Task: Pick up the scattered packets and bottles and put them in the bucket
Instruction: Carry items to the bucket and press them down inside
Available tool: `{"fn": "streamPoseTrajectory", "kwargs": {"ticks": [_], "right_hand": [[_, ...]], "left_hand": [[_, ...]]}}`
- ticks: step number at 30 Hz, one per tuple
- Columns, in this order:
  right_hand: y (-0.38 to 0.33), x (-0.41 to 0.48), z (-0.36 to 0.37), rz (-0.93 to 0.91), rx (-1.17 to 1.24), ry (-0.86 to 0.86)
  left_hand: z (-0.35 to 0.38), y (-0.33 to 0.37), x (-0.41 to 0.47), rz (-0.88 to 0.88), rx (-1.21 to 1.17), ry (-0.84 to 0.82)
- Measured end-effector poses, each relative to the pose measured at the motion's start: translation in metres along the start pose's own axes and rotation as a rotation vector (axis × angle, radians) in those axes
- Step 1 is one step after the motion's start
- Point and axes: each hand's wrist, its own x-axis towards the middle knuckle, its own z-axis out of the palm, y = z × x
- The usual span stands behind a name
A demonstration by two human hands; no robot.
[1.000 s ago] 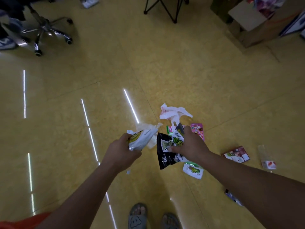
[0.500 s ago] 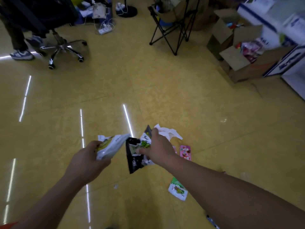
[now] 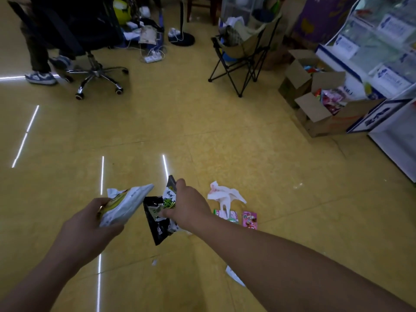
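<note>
- While raised above the floor (image 3: 225, 143), held white-green packet (image 3: 126, 203) in left grip (image 3: 90, 224).
- Clutched black packets (image 3: 157, 224) in right grip (image 3: 191, 208).
- Had pink packet (image 3: 249, 219) lying right of it.

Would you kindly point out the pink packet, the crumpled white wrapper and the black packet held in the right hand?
pink packet (image 3: 249, 219): head view, middle of its front.
white wrapper (image 3: 221, 194): head view, its crumpled middle.
black packet (image 3: 157, 231): head view, its lower half.

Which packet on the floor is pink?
The pink packet at the cluster's right end; the green-and-white packet lies left of it, the crumpled white wrapper beyond.
</note>
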Motion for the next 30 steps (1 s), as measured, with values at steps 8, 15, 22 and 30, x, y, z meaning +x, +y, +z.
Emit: {"fn": "streamPoseTrajectory", "kwargs": {"ticks": [8,15,22,30], "right_hand": [[-0.084,-0.012,0.046,-0.095,-0.055,-0.017],[-0.167,-0.022,0.102,-0.201,-0.07,-0.083],[-0.252,-0.031,0.176,-0.288,-0.148,-0.174],[-0.339,-0.051,0.276,-0.39,-0.223,-0.282]], "left_hand": [[-0.062,-0.069,-0.021,-0.055,-0.083,0.038],[-0.12,-0.143,-0.036,-0.104,-0.088,0.122],[-0.171,-0.232,-0.059,-0.196,-0.161,0.176],[-0.215,-0.343,-0.096,-0.314,-0.184,0.273]]}}
